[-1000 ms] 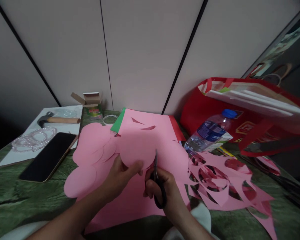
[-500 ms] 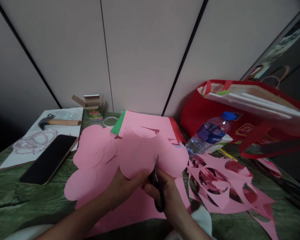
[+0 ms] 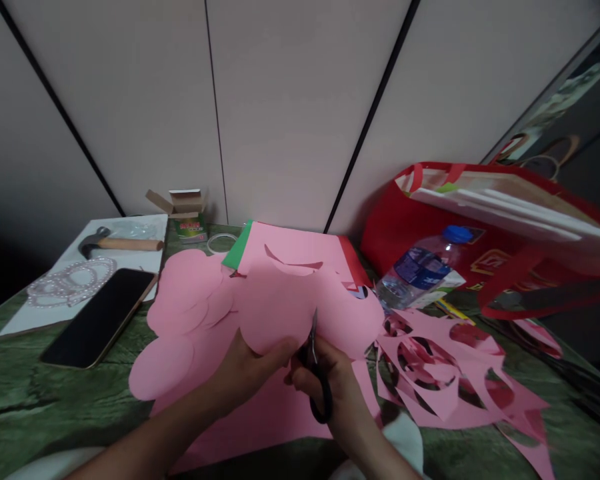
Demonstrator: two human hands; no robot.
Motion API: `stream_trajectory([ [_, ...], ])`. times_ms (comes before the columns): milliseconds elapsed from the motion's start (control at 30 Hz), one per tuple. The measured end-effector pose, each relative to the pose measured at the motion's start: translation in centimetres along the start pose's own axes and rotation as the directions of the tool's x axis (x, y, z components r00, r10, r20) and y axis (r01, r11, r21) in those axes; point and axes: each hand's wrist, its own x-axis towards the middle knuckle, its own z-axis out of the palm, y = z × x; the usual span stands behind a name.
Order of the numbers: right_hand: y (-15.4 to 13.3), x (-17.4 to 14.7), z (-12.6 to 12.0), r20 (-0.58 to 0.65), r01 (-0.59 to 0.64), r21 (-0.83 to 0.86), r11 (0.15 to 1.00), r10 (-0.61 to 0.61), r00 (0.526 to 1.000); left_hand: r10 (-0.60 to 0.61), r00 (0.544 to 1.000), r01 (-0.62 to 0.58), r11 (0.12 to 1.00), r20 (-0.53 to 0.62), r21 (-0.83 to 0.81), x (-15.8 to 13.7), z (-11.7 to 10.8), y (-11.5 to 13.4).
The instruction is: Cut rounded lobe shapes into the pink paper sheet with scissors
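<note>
Hammer (image 3: pixel 123 245) and beads (image 3: pixel 77 272) on a white board (image 3: pixel 20 321); blue-capped bottle (image 3: pixel 421 265) before a red bag (image 3: pixel 403 217).

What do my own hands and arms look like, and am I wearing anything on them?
Your left hand and right hand are ungloved. The left forearm and right forearm show no sleeves, watch or bracelet. No rings can be made out.

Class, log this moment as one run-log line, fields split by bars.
left hand: holds pink paper | right hand: holds black-handled scissors at the paper's edge | right side: pink paper offcuts
</note>
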Motion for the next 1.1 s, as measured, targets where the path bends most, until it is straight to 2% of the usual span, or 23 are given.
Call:
stream_trajectory([
  [467, 0.17, -0.11, -0.02, -0.032, -0.036, 0.023, 0.999, 0.037, 0.999, 0.049, 0.998, -0.045, 0.996, 0.044, -0.07, 0.28, -0.08, -0.22],
  [633, -0.02, -0.04, 0.12, -0.059, -0.064, -0.006, 0.998, 0.063, 0.996, 0.053, 0.997, -0.054, 0.998, -0.048, -0.028, 0.56, -0.38, -0.68],
  [767, -0.13, -0.03, 0.17, -0.036, -0.051, -0.01, 0.999, 0.051, 0.998, 0.053, 0.992, -0.056, 0.998, -0.117, -0.026, 0.67, -0.42, -0.93],
  [933, 0.37, -0.25, 0.34, -0.008, -0.041, 0.013, 0.999, 0.042, 0.999, -0.008, 0.994, 0.006, 1.0, -0.113, -0.02, 0.42, -0.04, -0.48],
  [1033, 0.75, -0.18, 0.39, 0.009, -0.062, -0.007, 0.998, 0.063, 0.998, -0.02, 0.986, 0.025, 0.999, -0.168, 0.025, 0.23, 0.04, -0.28],
  [1100, 0.84, -0.08, 0.33, 0.006, -0.068, -0.011, 0.998, 0.068, 0.998, -0.031, 0.988, 0.041, 0.997, -0.154, 0.065, 0.09, 0.05, -0.13],
])
